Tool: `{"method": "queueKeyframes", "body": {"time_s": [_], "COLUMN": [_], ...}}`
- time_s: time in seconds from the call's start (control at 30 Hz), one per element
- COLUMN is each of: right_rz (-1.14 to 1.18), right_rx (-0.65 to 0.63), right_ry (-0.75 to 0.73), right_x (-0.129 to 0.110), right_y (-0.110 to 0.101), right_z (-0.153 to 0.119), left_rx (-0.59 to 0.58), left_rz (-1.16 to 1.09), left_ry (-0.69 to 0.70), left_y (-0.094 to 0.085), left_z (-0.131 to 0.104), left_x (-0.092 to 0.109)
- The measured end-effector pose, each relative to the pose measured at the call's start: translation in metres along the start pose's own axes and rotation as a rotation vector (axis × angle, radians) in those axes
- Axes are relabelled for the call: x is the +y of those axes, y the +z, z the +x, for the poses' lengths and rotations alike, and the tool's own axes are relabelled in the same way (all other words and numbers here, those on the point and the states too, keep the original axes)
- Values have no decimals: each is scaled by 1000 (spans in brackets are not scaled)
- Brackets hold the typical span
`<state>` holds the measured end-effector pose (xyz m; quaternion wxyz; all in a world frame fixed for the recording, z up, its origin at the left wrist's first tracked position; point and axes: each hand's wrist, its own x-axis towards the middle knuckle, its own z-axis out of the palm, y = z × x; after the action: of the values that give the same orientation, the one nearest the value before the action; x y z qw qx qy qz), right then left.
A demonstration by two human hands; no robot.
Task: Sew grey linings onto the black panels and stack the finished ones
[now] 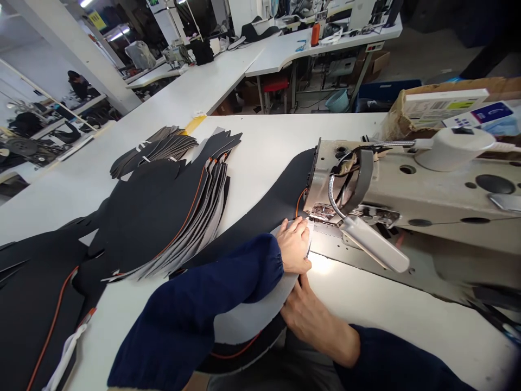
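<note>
Left hand (293,245), fingers close together, pressed the grey panel (256,317) down beside the sewing machine (439,190), while the right hand (311,319) met its edge, grip partly hidden; seemingly light and bendy, it suited holding along the rim.

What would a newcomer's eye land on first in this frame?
Probably the big sewing machine on the right, with its small lamp casting a bright glare beside the hands. Next, the left hand lying flat on a pale grey piece in front of the machine, the right hand just nearer the wearer. Then the stack of orange-edged dark pieces to the left.
</note>
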<state>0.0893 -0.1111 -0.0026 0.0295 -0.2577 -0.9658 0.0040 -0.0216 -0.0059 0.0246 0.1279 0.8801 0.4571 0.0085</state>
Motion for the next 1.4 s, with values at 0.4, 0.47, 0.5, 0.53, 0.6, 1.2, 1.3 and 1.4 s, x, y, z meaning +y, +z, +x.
{"method": "queueKeyframes", "body": {"time_s": [0.4,0.47,0.5,0.53,0.6,1.2,1.3,1.4], "right_rz": [-124,-139,-150,-165,-197,-276,-252,-279], "right_rx": [341,376,386,392,388,94,173,121], "right_ry": [167,179,182,182,180,135,111,105], "right_x": [-77,-76,-73,-70,-63,-31,-42,-37], "right_y": [27,30,31,31,29,3,10,8], "right_z": [-21,-19,-17,-16,-12,-1,-1,1], "left_rx": [-269,-295,-300,-299,-293,-301,-294,-306], "left_rz": [-18,-3,3,8,12,68,78,66], "left_ry": [-134,-127,-119,-112,-100,-65,-33,-45], "left_y": [-28,-23,-20,-18,-16,-18,-21,-27], "left_z": [-51,-47,-43,-39,-31,-18,-7,-5], "left_x": [33,33,32,32,29,23,23,24]}}
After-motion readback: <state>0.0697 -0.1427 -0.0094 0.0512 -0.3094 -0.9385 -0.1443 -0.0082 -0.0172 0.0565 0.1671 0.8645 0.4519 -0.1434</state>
